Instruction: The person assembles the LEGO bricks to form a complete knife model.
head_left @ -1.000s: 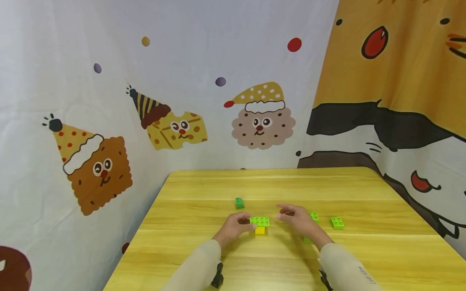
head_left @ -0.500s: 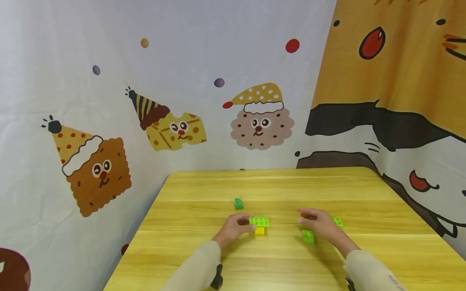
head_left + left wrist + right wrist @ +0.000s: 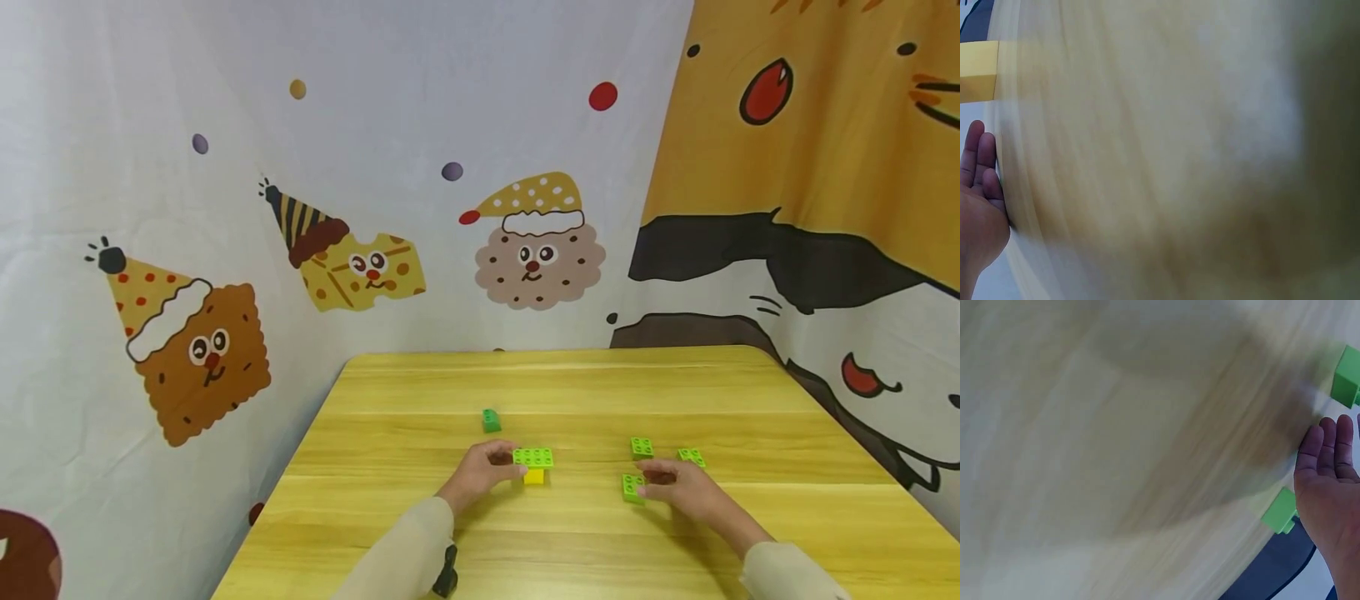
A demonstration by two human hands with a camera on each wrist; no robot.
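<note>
In the head view my left hand [image 3: 483, 475] pinches the left end of a lime green building brick [image 3: 533, 457], a long studded one. It sits on top of a yellow brick [image 3: 533, 477]; the yellow brick also shows in the left wrist view [image 3: 977, 72]. My right hand [image 3: 686, 487] is at the right edge of a small lime green brick [image 3: 631, 488], thumb and index finger apart; whether they touch it is hard to tell. Two similar bricks lie close by, one behind [image 3: 641, 447] and one partly behind the hand [image 3: 692, 457].
A dark green brick [image 3: 491, 420] with a sloped side lies farther back, left of centre. The wooden table [image 3: 420, 379] ends at a printed cloth backdrop [image 3: 420, 125] behind and at the sides.
My right hand has moved rightward, then nearer to me, arriving beside the front small lime green brick and uncovering the one behind. My left hand stays on the long brick.
</note>
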